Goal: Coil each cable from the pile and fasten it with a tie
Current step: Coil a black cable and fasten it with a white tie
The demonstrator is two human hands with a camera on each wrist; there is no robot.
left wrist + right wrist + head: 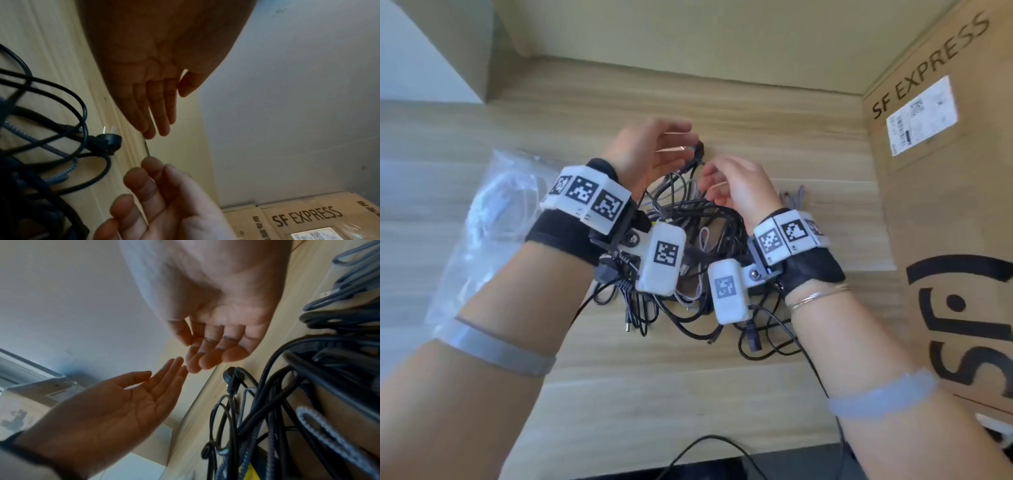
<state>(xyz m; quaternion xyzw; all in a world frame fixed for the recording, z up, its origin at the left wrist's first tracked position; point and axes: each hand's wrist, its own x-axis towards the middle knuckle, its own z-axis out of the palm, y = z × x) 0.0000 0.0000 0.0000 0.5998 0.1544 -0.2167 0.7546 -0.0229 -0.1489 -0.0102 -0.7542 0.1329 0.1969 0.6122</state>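
Note:
A tangled pile of black and grey braided cables (688,212) lies on the wooden table (654,383). Both hands hover above its far side. My left hand (650,147) has straight fingers and an open palm (148,97). Its fingertips touch one end of a thin pale tie (147,148). My right hand (736,188) has curled fingers (152,167) that pinch the tie, whose rest runs back along that hand. A black mains plug (109,141) sticks out of the pile just beside the fingertips, also in the right wrist view (232,378).
A clear plastic bag (493,212) holding white cables lies left of the pile. A tall cardboard box (945,171) marked SF EXPRESS stands along the right. A wall closes the back of the table. One black cable (709,442) loops at the near edge.

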